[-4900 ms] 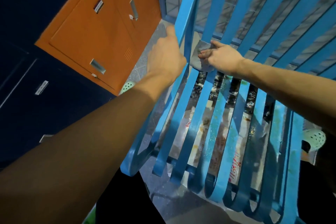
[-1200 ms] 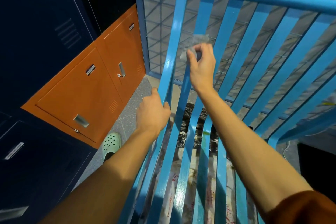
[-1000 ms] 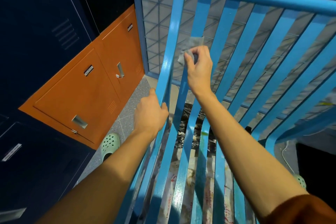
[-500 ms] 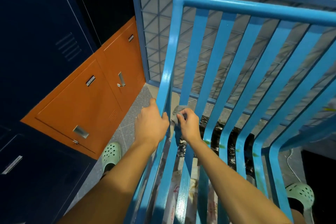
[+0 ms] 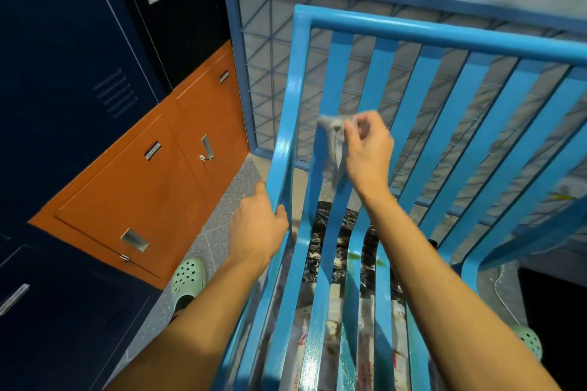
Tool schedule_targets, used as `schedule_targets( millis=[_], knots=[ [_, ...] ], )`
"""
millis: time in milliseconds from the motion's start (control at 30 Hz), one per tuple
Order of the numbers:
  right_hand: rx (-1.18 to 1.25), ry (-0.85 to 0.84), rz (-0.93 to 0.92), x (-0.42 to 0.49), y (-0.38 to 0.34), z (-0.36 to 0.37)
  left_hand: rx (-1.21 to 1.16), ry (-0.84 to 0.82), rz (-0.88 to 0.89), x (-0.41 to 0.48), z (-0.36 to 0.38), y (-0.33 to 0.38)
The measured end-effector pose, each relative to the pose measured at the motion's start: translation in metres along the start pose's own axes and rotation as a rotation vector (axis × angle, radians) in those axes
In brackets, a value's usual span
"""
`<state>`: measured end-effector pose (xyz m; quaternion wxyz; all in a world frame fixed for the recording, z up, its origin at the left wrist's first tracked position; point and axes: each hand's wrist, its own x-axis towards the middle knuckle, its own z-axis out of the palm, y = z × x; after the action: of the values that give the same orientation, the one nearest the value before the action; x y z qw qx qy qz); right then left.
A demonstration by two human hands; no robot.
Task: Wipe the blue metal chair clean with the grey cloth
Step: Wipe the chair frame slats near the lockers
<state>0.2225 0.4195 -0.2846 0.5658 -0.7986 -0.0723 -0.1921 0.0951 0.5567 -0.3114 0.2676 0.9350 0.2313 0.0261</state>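
The blue metal chair (image 5: 422, 95) fills the right half of the view, its slatted back rising ahead of me and its slatted seat running toward me. My right hand (image 5: 367, 152) is raised at mid-height of the backrest and pinches the grey cloth (image 5: 333, 146), which hangs crumpled against the first slat from the left. My left hand (image 5: 259, 228) grips the chair's left side rail where back and seat meet. Green flecks mark the seat slats near the bend.
Orange lockers (image 5: 152, 181) and dark blue lockers (image 5: 54, 79) stand close on the left. A blue wire-mesh frame (image 5: 263, 73) leans behind the chair. My pale green clogs (image 5: 189, 279) are on the speckled floor. Printed plastic sheets lie under the seat.
My right hand has gone from the bend of the seat back up the left slats with the cloth, after coming down from higher up. My left hand stays on the side rail.
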Motion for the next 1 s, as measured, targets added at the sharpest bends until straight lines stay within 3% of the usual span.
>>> schedule_targets(
  millis=[233,467,1000],
  knots=[
    [0.22,0.267,-0.186,0.064,-0.07,0.005,-0.001,0.001,-0.005,-0.001,0.001,0.0],
    [0.237,0.133,-0.06,0.022,-0.019,0.045,-0.002,-0.002,0.003,0.001,0.001,-0.001],
    [0.108,-0.046,-0.094,-0.029,0.054,0.055,-0.028,0.009,0.015,0.004,0.006,-0.005]
  ],
)
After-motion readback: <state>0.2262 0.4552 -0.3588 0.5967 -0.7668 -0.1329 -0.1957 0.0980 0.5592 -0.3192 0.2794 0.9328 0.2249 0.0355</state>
